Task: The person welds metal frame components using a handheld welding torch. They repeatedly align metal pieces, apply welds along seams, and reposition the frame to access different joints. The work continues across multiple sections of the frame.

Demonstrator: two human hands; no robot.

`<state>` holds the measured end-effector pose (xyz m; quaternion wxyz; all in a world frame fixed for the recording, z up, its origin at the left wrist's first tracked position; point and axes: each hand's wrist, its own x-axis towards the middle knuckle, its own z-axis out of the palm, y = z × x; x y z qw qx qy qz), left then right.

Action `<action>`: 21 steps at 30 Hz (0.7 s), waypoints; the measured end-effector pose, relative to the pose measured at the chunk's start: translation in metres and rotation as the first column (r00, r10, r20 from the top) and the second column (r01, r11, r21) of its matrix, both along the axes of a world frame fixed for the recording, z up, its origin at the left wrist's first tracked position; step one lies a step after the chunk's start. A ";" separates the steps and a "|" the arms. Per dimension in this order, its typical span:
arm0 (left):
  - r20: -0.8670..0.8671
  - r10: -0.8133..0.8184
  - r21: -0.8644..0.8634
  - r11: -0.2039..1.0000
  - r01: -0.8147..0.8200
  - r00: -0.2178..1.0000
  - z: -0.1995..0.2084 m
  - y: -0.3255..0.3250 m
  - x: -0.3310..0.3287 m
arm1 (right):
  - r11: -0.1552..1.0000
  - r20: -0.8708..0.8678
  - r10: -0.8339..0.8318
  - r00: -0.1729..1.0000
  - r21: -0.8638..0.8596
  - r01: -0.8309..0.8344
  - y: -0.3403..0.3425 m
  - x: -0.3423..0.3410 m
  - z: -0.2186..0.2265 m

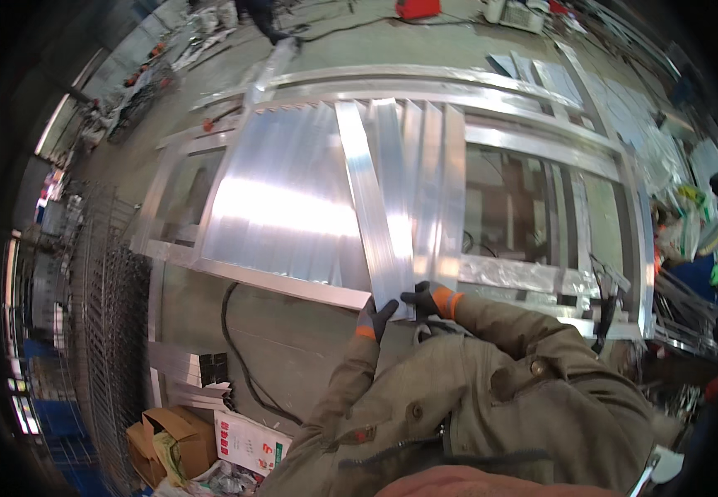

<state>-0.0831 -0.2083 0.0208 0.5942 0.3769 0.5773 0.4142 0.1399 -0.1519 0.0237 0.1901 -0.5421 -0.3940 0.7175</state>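
A long, shiny aluminium slat (365,195) lies slantwise over a row of other slats, its near end close to my body. My left hand (375,317), in a dark glove with an orange cuff, is closed on the left edge of that near end. On the other side my right hand (432,299), gloved alike, pinches the same end from the right; its fingertips are partly hidden. Beneath lie overlapping slats (280,182), packed edge to edge at the left and more loosely spaced at the right (450,190). They rest across an aluminium frame (292,287).
A cardboard box (178,443) and a white printed carton (247,441) stand at the lower left, near a black cable (234,356). Wire mesh racks (110,315) line the left. Bags and scrap (682,224) pile up at the right. Another person's leg (263,18) shows far off.
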 end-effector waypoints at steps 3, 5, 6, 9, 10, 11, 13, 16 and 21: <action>-0.044 -0.041 0.020 0.999 0.042 0.998 -0.005 -0.003 0.020 | 0.981 -0.034 0.135 0.990 -0.139 -0.139 -0.006 0.026 -0.005; -0.255 -0.052 0.187 0.977 0.102 0.966 0.001 -0.005 0.019 | 0.997 0.078 0.073 0.994 -0.002 -0.073 -0.017 0.038 0.001; -0.418 0.022 0.253 0.963 0.093 0.908 0.007 -0.005 0.019 | 0.989 0.191 0.092 0.977 0.099 -0.112 -0.016 0.043 0.007; -0.654 0.167 0.357 0.928 0.107 0.738 0.036 -0.016 0.024 | 0.936 0.299 0.089 0.950 0.300 -0.183 -0.023 0.052 0.035; -0.643 0.166 0.393 0.909 0.137 0.748 0.046 -0.018 0.031 | 0.939 0.225 0.062 0.972 0.317 -0.134 -0.025 0.053 0.046; -0.630 0.165 0.431 0.887 0.165 0.759 0.054 -0.019 0.043 | 0.944 0.149 0.037 0.988 0.320 -0.083 -0.024 0.054 0.055; -0.678 0.068 0.364 0.896 0.254 0.732 0.065 -0.020 0.076 | 0.909 0.106 0.047 0.993 0.408 -0.087 -0.020 0.055 0.069; -0.778 -0.167 0.196 0.852 0.486 0.606 0.067 -0.015 0.121 | 0.923 0.095 -0.126 0.988 0.375 0.081 -0.015 0.066 0.071; -0.588 -0.174 0.228 0.901 0.369 0.790 0.041 -0.006 0.168 | 0.908 -0.356 -0.405 0.842 -0.045 0.418 -0.009 0.140 0.036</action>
